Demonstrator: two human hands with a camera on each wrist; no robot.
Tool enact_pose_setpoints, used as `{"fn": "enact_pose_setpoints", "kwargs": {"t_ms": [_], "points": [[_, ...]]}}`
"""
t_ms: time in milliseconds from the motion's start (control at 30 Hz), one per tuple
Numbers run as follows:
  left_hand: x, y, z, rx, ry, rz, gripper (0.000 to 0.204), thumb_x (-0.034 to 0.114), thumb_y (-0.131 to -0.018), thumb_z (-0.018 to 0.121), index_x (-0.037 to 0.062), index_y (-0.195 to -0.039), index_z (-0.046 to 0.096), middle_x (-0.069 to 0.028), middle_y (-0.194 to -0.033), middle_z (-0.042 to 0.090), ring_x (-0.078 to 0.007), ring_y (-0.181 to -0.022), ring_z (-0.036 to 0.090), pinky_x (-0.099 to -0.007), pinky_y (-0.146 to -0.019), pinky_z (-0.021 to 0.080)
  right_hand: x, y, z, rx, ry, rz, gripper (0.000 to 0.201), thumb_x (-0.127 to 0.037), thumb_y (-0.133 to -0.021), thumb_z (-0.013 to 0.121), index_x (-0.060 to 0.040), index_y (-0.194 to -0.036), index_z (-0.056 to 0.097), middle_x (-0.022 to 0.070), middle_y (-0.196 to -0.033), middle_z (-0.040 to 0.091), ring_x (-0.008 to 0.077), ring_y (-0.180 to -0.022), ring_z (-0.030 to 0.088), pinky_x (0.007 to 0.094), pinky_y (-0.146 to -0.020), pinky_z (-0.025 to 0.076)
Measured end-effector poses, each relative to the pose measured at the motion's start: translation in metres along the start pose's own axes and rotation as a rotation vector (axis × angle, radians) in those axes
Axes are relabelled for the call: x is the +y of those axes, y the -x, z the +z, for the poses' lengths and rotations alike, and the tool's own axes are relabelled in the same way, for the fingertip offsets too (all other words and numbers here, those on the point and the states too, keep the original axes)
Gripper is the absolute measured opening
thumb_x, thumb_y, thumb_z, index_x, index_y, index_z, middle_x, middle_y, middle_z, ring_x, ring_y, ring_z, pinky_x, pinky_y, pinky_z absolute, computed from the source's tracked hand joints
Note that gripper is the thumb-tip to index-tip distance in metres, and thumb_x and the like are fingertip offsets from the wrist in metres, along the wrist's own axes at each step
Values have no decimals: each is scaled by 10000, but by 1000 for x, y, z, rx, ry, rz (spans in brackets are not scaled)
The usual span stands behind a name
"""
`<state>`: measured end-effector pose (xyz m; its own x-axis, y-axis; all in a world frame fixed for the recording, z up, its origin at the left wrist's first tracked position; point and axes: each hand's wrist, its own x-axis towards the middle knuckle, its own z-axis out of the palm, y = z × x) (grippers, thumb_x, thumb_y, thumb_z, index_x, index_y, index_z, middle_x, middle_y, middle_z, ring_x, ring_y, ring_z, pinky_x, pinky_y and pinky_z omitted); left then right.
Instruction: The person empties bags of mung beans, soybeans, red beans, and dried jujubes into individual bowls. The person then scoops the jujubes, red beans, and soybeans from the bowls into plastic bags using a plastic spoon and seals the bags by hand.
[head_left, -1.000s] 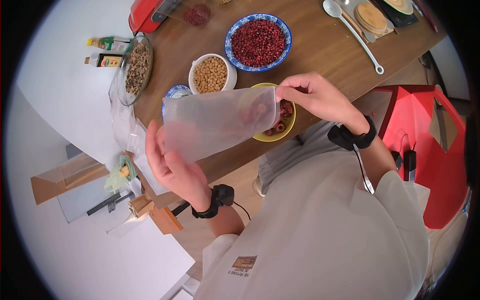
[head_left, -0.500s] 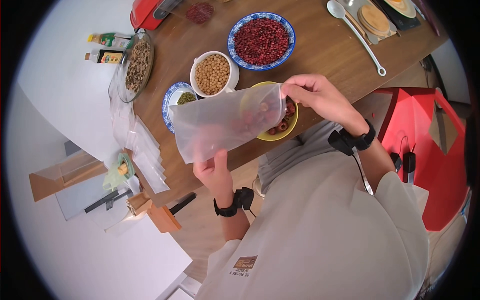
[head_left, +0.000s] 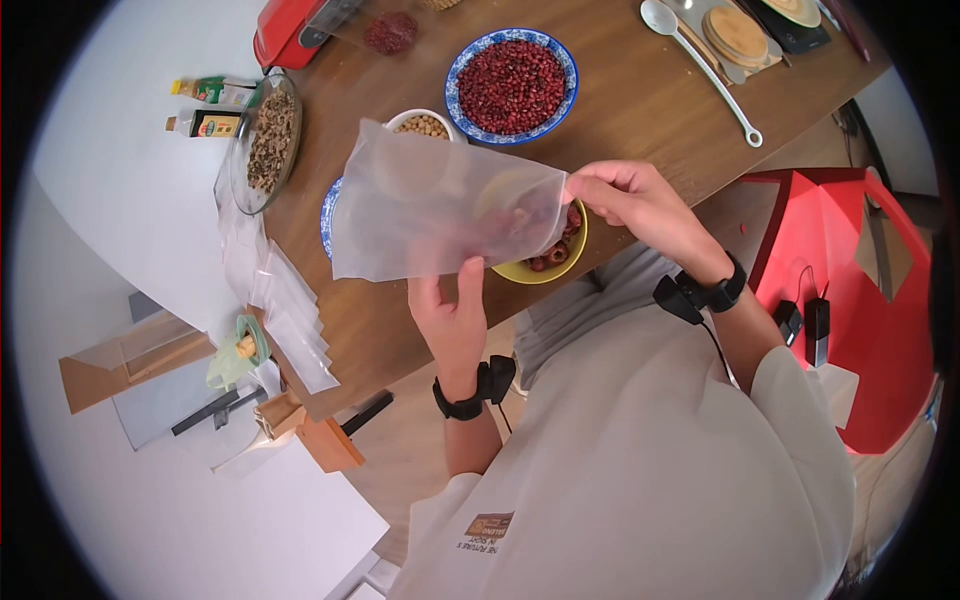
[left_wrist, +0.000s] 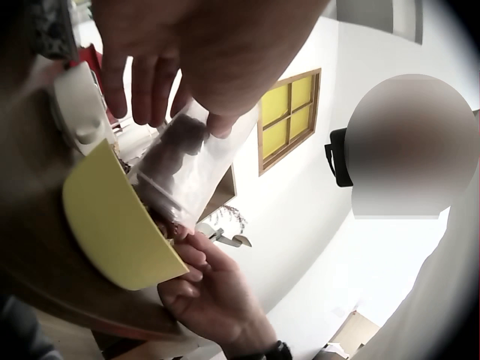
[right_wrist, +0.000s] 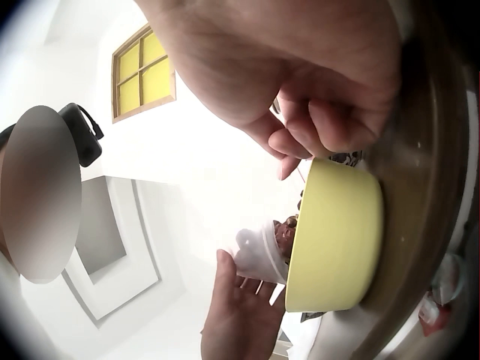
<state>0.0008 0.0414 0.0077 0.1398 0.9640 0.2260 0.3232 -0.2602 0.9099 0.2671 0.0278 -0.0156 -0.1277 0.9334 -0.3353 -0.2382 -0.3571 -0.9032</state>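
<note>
A translucent plastic bag (head_left: pixel 430 210) is held out over the yellow bowl (head_left: pixel 530 272), where dark red pitted dried fruits (head_left: pixel 556 255) lie. My right hand (head_left: pixel 640 205) pinches the bag's right corner between thumb and fingertips, just above the bowl's rim. Under the bag's lower edge is my left hand (head_left: pixel 448 325), its thumb in front and its fingers blurred behind the film. In the left wrist view, the fingers of this left hand (left_wrist: pixel 202 60) look straight, with the thumb touching the bag (left_wrist: pixel 202 161). Reddish and dark shapes show through the plastic.
Behind the bag stand a white pot of chickpeas (head_left: pixel 423 125) and a blue-patterned bowl of red seeds (head_left: pixel 512 85). A glass dish (head_left: pixel 270 140) sits on the left, flat clear bags (head_left: pixel 295 315) at the table's left edge. A white ladle (head_left: pixel 700 65) lies at the upper right.
My left hand has moved right and slightly up under the bag. The bag's free left end has swung upward and now covers part of the chickpea pot. My right hand keeps its pinch.
</note>
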Motion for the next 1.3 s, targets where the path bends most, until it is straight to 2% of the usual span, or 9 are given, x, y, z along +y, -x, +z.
{"fn": "enact_pose_setpoints", "kwargs": {"t_ms": [100,200,433,533,700,933,1000,1100,1300], "points": [[-2,1,-9,7,-76,-77,282,66,-983,675,-29,-1248,658,-104,-1185,670,-207,-1086,624,-351,-980,478,-8,4,6,-59,27,-89,264,-236,-1039,618,-30,-1080,779,-31,-880,706,51,-833,602,226,-755,469],[5,3,-14,40,-183,30,325,95,-1045,612,-29,-1344,634,-75,-1242,674,-122,-1057,629,-280,-905,513,-14,6,9,-97,38,-107,255,-197,-1043,614,-3,-1086,773,24,-1018,767,80,-961,657,244,-881,500],[23,3,-7,80,15,-17,280,64,-1018,646,-41,-1278,640,-73,-1191,673,-152,-1088,618,-316,-924,511,-15,7,11,-42,-8,-104,262,-194,-1048,609,8,-1095,768,32,-1045,772,88,-992,668,252,-909,506],[21,2,-3,73,102,-20,327,29,-995,668,-48,-1308,614,-76,-1201,671,-158,-1094,620,-320,-959,501,-9,4,10,22,11,-156,263,-222,-1043,614,-22,-1084,780,-10,-952,742,60,-879,633,236,-795,491],[15,0,-3,-63,147,-72,411,-6,-960,703,-50,-1349,578,-87,-1229,665,-175,-1131,620,-338,-1024,481,-9,3,9,-38,-4,-70,262,-284,-1031,617,-98,-1050,800,-100,-782,575,16,-682,441,220,-599,322],[2,-9,-4,-24,171,-76,421,10,-996,656,-35,-1401,552,-118,-1336,650,-185,-1198,614,-353,-1045,475,-8,-1,13,-23,-17,-71,268,-258,-1036,624,-59,-1085,797,-54,-902,708,30,-801,573,219,-689,438],[-2,-10,-4,-33,166,-62,410,25,-1016,632,-32,-1413,544,-124,-1358,643,-185,-1207,612,-352,-1046,473,-11,-1,13,-53,-14,-110,270,-228,-1039,627,-22,-1113,785,1,-1004,763,60,-926,647,238,-819,507],[-1,-14,0,-20,37,-34,412,172,-1095,536,-28,-1455,517,-127,-1343,655,-178,-1218,613,-326,-1049,469,-17,0,13,-69,16,-111,270,-210,-1039,628,2,-1119,775,33,-1034,775,78,-980,670,257,-900,521],[-8,-22,-2,-12,-30,-136,425,235,-1116,500,-10,-1462,518,-37,-1119,645,-107,-951,578,-267,-862,476,-10,-4,17,-21,48,-183,268,-217,-1035,635,2,-1088,780,19,-990,770,64,-928,657,252,-863,516]]}}
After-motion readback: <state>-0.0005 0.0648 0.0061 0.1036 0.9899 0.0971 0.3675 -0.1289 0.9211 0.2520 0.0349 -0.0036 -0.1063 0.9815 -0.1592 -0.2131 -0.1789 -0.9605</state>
